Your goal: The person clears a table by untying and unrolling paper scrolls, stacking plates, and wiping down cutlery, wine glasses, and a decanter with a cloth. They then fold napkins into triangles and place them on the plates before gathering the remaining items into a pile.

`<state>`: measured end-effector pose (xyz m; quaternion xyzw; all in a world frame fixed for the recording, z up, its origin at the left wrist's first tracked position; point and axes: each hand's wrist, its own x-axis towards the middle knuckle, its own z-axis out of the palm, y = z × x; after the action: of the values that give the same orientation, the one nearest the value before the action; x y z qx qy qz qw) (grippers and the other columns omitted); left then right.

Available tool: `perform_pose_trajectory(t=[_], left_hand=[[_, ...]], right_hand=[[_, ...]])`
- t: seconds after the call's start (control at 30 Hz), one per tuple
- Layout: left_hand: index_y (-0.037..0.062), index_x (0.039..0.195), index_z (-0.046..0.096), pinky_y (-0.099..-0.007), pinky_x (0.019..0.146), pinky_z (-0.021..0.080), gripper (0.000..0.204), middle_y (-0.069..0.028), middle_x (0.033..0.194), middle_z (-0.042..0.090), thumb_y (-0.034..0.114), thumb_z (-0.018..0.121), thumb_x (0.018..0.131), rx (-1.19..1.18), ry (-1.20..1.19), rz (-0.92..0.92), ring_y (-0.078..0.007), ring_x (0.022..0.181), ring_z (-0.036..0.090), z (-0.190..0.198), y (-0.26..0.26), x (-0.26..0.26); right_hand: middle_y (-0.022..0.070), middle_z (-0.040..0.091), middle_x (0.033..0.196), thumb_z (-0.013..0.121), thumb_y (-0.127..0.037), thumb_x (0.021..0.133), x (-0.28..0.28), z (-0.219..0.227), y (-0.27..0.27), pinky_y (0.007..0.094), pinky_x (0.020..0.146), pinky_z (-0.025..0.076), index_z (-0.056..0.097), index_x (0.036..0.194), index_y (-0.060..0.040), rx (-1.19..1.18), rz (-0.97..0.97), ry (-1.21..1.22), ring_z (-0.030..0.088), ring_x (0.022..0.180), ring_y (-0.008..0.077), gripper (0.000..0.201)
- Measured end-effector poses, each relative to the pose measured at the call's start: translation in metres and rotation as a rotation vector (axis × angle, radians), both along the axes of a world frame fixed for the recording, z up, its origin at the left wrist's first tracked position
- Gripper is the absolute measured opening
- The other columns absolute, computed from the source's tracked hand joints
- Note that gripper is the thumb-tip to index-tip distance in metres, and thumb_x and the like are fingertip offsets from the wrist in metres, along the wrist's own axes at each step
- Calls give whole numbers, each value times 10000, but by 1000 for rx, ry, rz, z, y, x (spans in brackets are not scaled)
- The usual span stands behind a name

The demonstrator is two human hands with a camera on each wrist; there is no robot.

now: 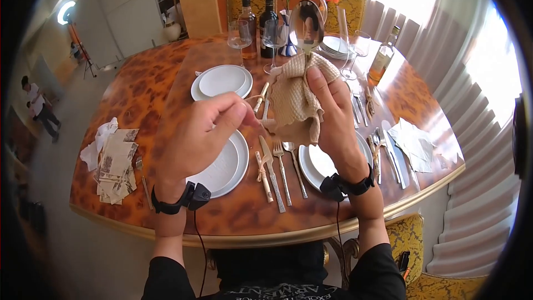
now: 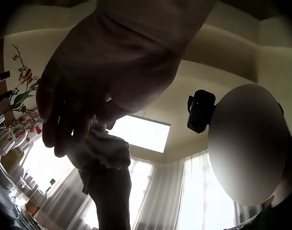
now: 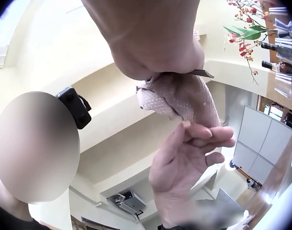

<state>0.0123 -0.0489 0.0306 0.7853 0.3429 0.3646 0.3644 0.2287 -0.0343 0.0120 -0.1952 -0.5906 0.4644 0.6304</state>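
Observation:
My right hand point(image 1: 331, 114) grips a beige waffle-textured cloth napkin point(image 1: 294, 97), gathered into folds above the table, thumb on its near side. To the left, my left hand point(image 1: 208, 136) has its thumb and fingertips together at the napkin's lower left edge. In the right wrist view the left hand point(image 3: 182, 165) meets the hanging end of the napkin point(image 3: 177, 98), pinching it. The left wrist view is dark, with the fingers largely covering the cloth. Below the hands lie a dinner knife point(image 1: 272, 175), a fork point(image 1: 281, 172), a spoon point(image 1: 294, 169) and a twine-tied roll point(image 1: 263, 176).
White plates point(image 1: 242, 172) sit at the near settings. Printed paper sheets point(image 1: 117, 164) lie left, a white napkin point(image 1: 412, 144) right. Wine glasses point(image 1: 239, 36), dark bottles point(image 1: 268, 25) and a flower vase point(image 1: 287, 36) stand at the back; an amber bottle point(image 1: 383, 58) stands back right.

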Motion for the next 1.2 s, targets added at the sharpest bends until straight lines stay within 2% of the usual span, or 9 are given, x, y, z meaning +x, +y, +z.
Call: perform_pose_trajectory(t=[0.07, 0.17, 0.3, 0.37, 0.47, 0.53, 0.73, 0.83, 1.2], left_hand=[[-21, 1150, 618, -260, 842, 455, 399, -57, 978, 677, 329, 469, 1029, 192, -229, 156, -124, 918, 622, -3, -8, 11], [-42, 1218, 582, -270, 858, 460, 448, -60, 1005, 671, 351, 476, 1031, 209, -353, 70, -116, 960, 611, -16, -1, 20], [-55, 1226, 575, -237, 894, 435, 389, -37, 1024, 619, 276, 495, 1040, -9, -309, -25, -73, 1007, 536, -9, -5, 16], [-77, 1209, 601, -242, 939, 441, 372, -82, 1109, 641, 235, 486, 1043, -46, -180, 94, -98, 1070, 557, -11, 1, 17], [-105, 1194, 609, -276, 985, 451, 372, -139, 1216, 637, 204, 462, 1048, -37, -503, -92, -142, 1138, 571, -22, 11, 29], [-122, 1231, 577, -318, 1025, 449, 384, -186, 1280, 611, 190, 444, 1051, 21, -494, -74, -192, 1194, 567, -20, 9, 30], [1, 1018, 632, -384, 1024, 438, 332, -207, 1249, 624, 254, 420, 1053, 11, -672, -92, -244, 1155, 601, -20, 16, 16], [65, 977, 597, -324, 886, 480, 273, -181, 1147, 664, 266, 427, 1050, -19, -827, -19, -222, 1014, 644, -12, 15, 4], [45, 1021, 583, -337, 788, 482, 260, -74, 818, 621, 259, 438, 1047, -70, -1026, -27, -192, 769, 603, -11, 22, -12]], right_hand=[[35, 654, 1019, 435, -246, 1058, 0, -2, -3, 232, 772, 487, 587, 1160, 29, -74, 63, -51, 592, 915, 68, 331], [25, 621, 1124, 444, -267, 1056, -8, -11, -2, 260, 901, 451, 519, 1313, 11, -67, 285, -302, 548, 1037, 68, 387], [17, 597, 1148, 466, -225, 1049, -18, -21, -3, 251, 919, 430, 486, 1354, 7, -65, 261, -292, 511, 1056, 56, 384], [28, 592, 870, 457, -228, 1050, -22, -22, -4, 261, 709, 457, 571, 1143, 19, 150, 65, -358, 515, 802, 75, 288], [46, 575, 819, 473, -210, 1041, -19, -21, -5, 296, 668, 445, 572, 1076, 24, 92, 78, -467, 506, 758, 95, 256], [67, 569, 784, 474, -200, 1038, -21, -23, -6, 319, 641, 437, 565, 1018, 22, 106, 68, -452, 508, 719, 116, 241], [127, 590, 773, 462, -165, 1025, -24, -14, -8, 372, 656, 453, 566, 974, 11, 302, 11, -564, 573, 700, 262, 211], [153, 566, 774, 462, -94, 981, -28, -14, -7, 433, 695, 457, 544, 915, -9, 433, -46, -709, 557, 723, 373, 136], [208, 584, 821, 507, -99, 956, -25, -23, -5, 465, 715, 453, 566, 958, 8, 466, -197, -929, 563, 791, 424, 122]])
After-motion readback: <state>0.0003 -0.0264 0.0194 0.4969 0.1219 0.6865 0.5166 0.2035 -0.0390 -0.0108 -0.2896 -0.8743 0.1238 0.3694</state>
